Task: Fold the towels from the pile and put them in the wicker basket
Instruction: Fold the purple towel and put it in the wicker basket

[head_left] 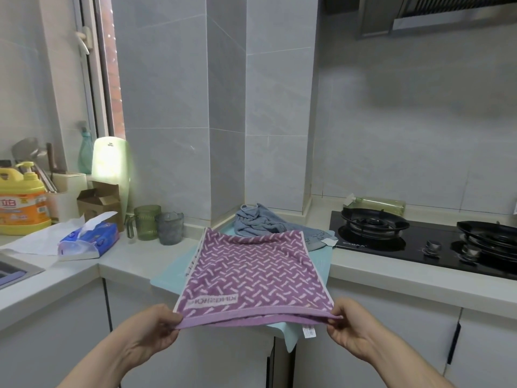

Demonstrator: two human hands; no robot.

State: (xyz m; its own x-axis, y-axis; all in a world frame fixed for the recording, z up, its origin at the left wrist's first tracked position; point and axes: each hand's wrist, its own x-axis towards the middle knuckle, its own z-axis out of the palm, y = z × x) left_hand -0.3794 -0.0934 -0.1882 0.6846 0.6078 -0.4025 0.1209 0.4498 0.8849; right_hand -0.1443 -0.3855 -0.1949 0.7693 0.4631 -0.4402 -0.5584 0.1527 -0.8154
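A purple towel [251, 273] with a pale pattern lies doubled over on a light blue mat [167, 278] at the counter corner. My left hand [156, 326] pinches its near left corner and my right hand [349, 326] pinches its near right corner, both lifted just off the counter edge. Behind the purple towel, a crumpled grey-blue towel [260, 219] sits against the tiled pillar, with another grey cloth [316, 236] partly under it. No wicker basket is in view.
A black gas hob [419, 242] with burners is on the right. Two cups [156, 224], a tissue pack [89, 242], a cardboard box [100, 203] and a yellow detergent jug [22, 200] stand at the left. A sink edge [14, 270] shows at far left.
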